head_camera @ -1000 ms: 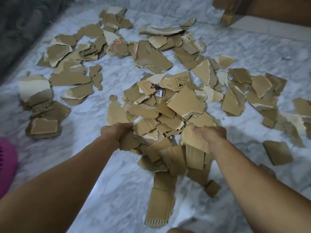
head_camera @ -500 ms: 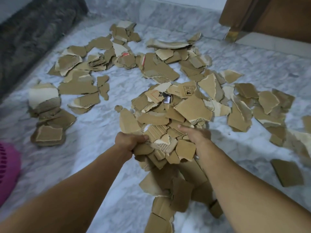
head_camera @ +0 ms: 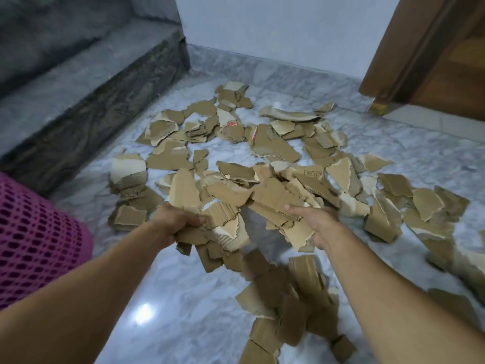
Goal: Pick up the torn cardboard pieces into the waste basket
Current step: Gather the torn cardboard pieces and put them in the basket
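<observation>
While the left hand (head_camera: 175,223) is gripping a wad of ragged brown torn cardboard pieces (head_camera: 225,227) above the marble floor (head_camera: 183,298), the right hand (head_camera: 315,224) is seemingly clutching more beside the pink waste basket (head_camera: 36,237).

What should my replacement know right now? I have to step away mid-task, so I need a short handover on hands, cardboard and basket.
Left hand grips a bundle of torn cardboard, lifted off the floor.
Right hand holds more pieces from the same armful; some hang loose below.
Pink waste basket stands at the left, beside the left arm.
Done: one armful gathered, not yet in the basket.
Left: drop it in, then clear the many scattered pieces on the marble floor.
</observation>
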`<state>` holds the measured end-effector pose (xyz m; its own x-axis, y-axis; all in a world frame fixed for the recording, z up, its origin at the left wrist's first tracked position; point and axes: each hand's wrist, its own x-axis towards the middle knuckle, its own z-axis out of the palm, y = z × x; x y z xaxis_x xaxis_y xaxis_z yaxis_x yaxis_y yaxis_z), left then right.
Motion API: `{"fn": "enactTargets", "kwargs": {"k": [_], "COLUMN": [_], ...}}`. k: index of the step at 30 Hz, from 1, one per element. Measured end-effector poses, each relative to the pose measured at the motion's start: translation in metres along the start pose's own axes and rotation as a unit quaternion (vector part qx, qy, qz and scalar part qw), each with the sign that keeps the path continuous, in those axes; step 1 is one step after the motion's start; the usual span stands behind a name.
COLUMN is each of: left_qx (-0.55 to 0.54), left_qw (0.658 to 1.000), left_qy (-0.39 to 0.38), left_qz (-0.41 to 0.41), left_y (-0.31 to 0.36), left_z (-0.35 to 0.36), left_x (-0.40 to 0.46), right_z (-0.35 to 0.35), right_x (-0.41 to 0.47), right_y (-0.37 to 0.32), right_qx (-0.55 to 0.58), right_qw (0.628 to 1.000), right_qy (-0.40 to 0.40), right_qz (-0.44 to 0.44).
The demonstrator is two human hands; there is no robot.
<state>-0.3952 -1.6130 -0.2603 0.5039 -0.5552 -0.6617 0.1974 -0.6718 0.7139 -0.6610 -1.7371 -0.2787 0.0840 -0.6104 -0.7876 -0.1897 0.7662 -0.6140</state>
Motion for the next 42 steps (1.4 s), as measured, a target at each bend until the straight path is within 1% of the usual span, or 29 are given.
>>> {"fn": "enactTargets", "kwargs": {"k": [2, 4, 6, 8, 10, 12, 14, 15, 19, 23, 27, 30, 35, 37, 40, 42], "left_qx": [-0.006, -0.014, -0.017, -0.017, -0.020, -0.016, -0.002, 0.001, 0.005, 0.001, -0.030, -0.052, -0.063, -0.073, -0.076, -0.083], "left_qw": [1.000, 0.999, 0.998, 0.996, 0.994, 0.992, 0.988, 0.986, 0.982, 0.978, 0.972, 0.969, 0.965, 0.961, 0.960, 0.962], "left_qy": [0.020, 0.039, 0.053, 0.070, 0.091, 0.114, 0.142, 0.150, 0.170, 0.182, 0.191, 0.195, 0.211, 0.233, 0.247, 0.246], "left_qz": [0.004, 0.020, 0.040, 0.057, 0.059, 0.056, 0.061, 0.066, 0.086, 0.106, 0.130, 0.142, 0.139, 0.132, 0.103, 0.079], "left_y": [0.006, 0.012, 0.019, 0.023, 0.024, 0.023, 0.022, 0.021, 0.024, 0.042, 0.067, 0.073, 0.064, 0.054, 0.035, 0.016], "left_z": [-0.018, -0.038, -0.059, -0.078, -0.097, -0.119, -0.139, -0.146, -0.175, -0.218, -0.271, -0.313, -0.386, -0.414, -0.443, -0.458], "left_x": [-0.019, -0.037, -0.055, -0.070, -0.083, -0.100, -0.116, -0.121, -0.138, -0.157, -0.179, -0.194, -0.209, -0.209, -0.208, -0.204], "right_z": [0.014, 0.028, 0.039, 0.051, 0.069, 0.090, 0.113, 0.121, 0.153, 0.190, 0.236, 0.276, 0.354, 0.387, 0.428, 0.455], "right_x": [-0.021, -0.029, -0.007, 0.015, 0.014, -0.050, -0.125, -0.147, -0.174, -0.181, -0.243, -0.263, -0.289, -0.298, -0.307, -0.301], "right_y": [-0.008, -0.010, -0.006, -0.007, -0.008, -0.017, -0.025, -0.027, -0.035, -0.051, -0.068, -0.076, -0.070, -0.062, -0.047, -0.035], "right_qx": [-0.010, 0.001, -0.003, 0.005, 0.027, 0.023, -0.014, -0.033, -0.045, -0.044, -0.061, -0.080, -0.095, -0.101, -0.127, -0.161], "right_qw": [0.999, 0.997, 0.995, 0.993, 0.992, 0.990, 0.988, 0.987, 0.979, 0.978, 0.969, 0.956, 0.941, 0.935, 0.930, 0.920], "right_qy": [-0.045, -0.063, -0.069, -0.057, -0.042, -0.040, -0.017, 0.000, 0.008, -0.030, -0.056, -0.073, -0.109, -0.134, -0.154, -0.182], "right_qz": [-0.008, -0.038, -0.070, -0.099, -0.116, -0.132, -0.155, -0.159, -0.196, -0.204, -0.235, -0.271, -0.306, -0.312, -0.309, -0.306]}}
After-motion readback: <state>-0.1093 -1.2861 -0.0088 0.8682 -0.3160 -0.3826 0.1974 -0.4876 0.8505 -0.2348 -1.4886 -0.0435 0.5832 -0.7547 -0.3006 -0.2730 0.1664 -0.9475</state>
